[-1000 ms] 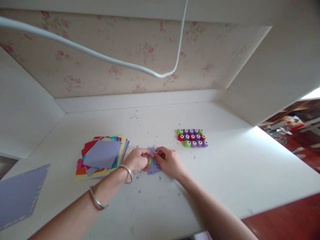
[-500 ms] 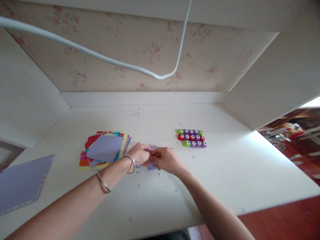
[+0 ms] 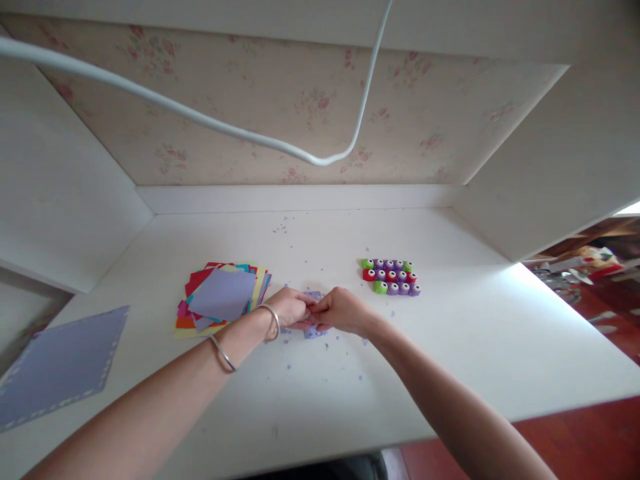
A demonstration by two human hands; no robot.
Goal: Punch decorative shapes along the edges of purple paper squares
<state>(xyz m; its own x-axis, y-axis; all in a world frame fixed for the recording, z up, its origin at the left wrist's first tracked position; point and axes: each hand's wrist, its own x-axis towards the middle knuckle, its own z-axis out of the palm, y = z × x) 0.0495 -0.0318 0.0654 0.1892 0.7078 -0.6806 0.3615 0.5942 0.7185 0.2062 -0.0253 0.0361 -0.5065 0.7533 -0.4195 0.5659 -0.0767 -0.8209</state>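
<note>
My left hand (image 3: 291, 307) and my right hand (image 3: 345, 311) meet at the middle of the table, closed with their fingertips pressed together. Whatever sits between the fingers is hidden. Right beneath them lies a small lilac paper piece (image 3: 315, 332), its top and bottom edges showing past the fingers. Tiny lilac paper scraps (image 3: 289, 367) are scattered around both hands. To the right, small craft punches (image 3: 391, 275) in green, purple and red stand in three rows. A stack of coloured paper (image 3: 225, 293), lilac sheet on top, lies just left of my left hand.
A large lilac sheet (image 3: 65, 367) with holes punched along its edges lies at the table's left. A white cable (image 3: 225, 128) hangs across the upper view. White side panels and a papered back wall enclose the white table (image 3: 465, 347).
The view has shifted slightly, so things on the table appear further right. My hands stay together over the lilac piece. A glimpse of green between the fingers earlier is now hidden.
</note>
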